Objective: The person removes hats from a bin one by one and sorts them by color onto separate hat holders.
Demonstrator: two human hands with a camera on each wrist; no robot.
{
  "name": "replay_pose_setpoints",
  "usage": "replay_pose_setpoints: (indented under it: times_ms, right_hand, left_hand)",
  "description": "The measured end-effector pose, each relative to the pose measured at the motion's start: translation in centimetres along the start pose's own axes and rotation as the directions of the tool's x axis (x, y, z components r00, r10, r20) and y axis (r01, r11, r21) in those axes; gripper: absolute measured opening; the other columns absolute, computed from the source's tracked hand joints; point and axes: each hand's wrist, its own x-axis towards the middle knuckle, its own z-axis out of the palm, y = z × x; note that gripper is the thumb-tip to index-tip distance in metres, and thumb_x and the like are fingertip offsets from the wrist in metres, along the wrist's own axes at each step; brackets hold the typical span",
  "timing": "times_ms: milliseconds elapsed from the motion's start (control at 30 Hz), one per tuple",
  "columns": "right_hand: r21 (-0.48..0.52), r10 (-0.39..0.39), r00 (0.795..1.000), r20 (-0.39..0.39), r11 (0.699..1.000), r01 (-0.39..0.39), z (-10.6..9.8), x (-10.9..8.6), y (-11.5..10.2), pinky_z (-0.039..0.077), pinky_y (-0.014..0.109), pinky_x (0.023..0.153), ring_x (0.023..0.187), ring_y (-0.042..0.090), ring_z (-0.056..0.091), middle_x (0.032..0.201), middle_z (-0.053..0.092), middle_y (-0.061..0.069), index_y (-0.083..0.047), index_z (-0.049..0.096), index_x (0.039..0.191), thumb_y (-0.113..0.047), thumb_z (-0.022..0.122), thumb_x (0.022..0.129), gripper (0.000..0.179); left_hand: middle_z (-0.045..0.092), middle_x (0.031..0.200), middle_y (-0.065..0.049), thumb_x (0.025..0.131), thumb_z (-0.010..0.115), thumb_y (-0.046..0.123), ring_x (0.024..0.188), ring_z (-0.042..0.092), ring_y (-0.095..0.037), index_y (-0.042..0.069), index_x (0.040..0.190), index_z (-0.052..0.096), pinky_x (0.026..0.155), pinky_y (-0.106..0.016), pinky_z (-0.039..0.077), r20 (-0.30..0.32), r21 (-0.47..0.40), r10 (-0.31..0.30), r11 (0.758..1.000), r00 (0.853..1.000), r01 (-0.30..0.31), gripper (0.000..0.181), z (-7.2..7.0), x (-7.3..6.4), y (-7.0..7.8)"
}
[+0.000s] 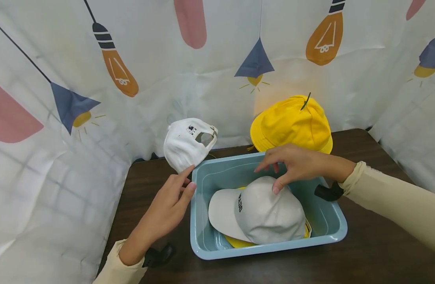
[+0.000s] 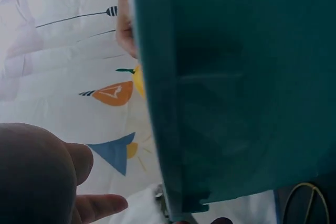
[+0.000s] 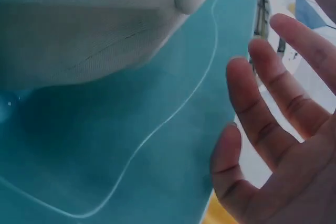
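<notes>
A light blue plastic bin [image 1: 267, 250] stands on the table. Inside it lies a pale grey baseball cap [image 1: 270, 217] with dark lettering, its brim toward the left, over something yellow [image 1: 239, 241]. My right hand [image 1: 297, 161] hovers at this cap's crown, thumb close over it and fingers relaxed; the right wrist view shows the fingers [image 3: 262, 116] loosely spread and holding nothing. By the bin's back left corner, my left hand [image 1: 169, 205] reaches forward, its index fingertip right at the lower edge of a white baseball cap [image 1: 182, 148] behind the bin.
A yellow bucket hat [image 1: 292, 126] with a green stem sits behind the bin at the right. The dark wooden table [image 1: 143, 193] ends at a white curtain [image 1: 217, 86] printed with lamps and bulbs, which hangs at the back and sides.
</notes>
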Motion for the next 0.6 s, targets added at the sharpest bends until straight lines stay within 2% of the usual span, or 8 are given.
replay_pose_setpoints:
  times_ms: [167,300,367,500,600]
  right_hand:
    - [-0.021,0.056,0.998,0.039,0.998,-0.055,0.3,0.6,-0.1,0.050,0.024,0.070,0.079,0.010,0.057,0.099,0.061,-0.007,-0.026,0.072,0.128,-0.055,0.085,0.073,0.063]
    - [-0.013,0.103,0.992,0.074,0.995,-0.102,0.7,0.9,-0.4,0.049,0.024,0.070,0.080,0.014,0.057,0.099,0.062,-0.003,-0.028,0.071,0.129,-0.055,0.086,0.072,0.065]
    - [0.000,0.135,0.986,0.101,0.991,-0.135,0.9,0.9,-0.6,0.049,0.024,0.070,0.080,0.016,0.057,0.099,0.062,-0.002,-0.028,0.070,0.131,-0.055,0.087,0.071,0.068]
    - [0.005,0.185,0.974,0.132,0.982,-0.187,1.3,0.6,-0.9,0.049,0.024,0.070,0.080,0.019,0.057,0.097,0.060,-0.003,-0.027,0.068,0.134,-0.057,0.088,0.068,0.075]
    - [0.002,0.222,0.965,0.142,0.974,-0.225,1.5,0.4,-1.0,0.048,0.025,0.070,0.081,0.018,0.056,0.098,0.058,-0.004,-0.026,0.068,0.133,-0.057,0.089,0.067,0.077]
  left_hand:
    - [0.048,0.150,-0.010,0.109,0.047,0.040,0.117,0.066,-0.025,0.022,0.163,0.025,0.094,-0.049,0.058,0.048,-0.110,0.012,0.994,0.999,-0.007,0.061,1.4,-0.4,-1.0]
    - [0.038,0.162,-0.010,0.108,0.050,0.042,0.138,0.053,-0.033,0.020,0.164,0.021,0.106,-0.057,0.049,0.062,-0.135,0.026,0.991,0.998,-0.017,0.067,2.2,-0.5,-1.5]
    - [0.035,0.164,-0.010,0.106,0.053,0.043,0.143,0.047,-0.033,0.018,0.165,0.020,0.108,-0.057,0.047,0.068,-0.136,0.028,0.991,0.997,-0.018,0.072,2.6,-0.6,-1.6]
    - [0.036,0.161,-0.013,0.102,0.060,0.045,0.131,0.059,-0.032,0.016,0.165,0.015,0.093,-0.041,0.059,0.077,-0.171,0.011,0.985,0.997,0.002,0.083,3.0,-0.7,-1.7]
    - [0.038,0.159,-0.014,0.101,0.062,0.047,0.124,0.063,-0.032,0.017,0.165,0.014,0.081,-0.032,0.062,0.083,-0.205,-0.013,0.978,0.996,0.029,0.086,3.1,-0.7,-1.7]
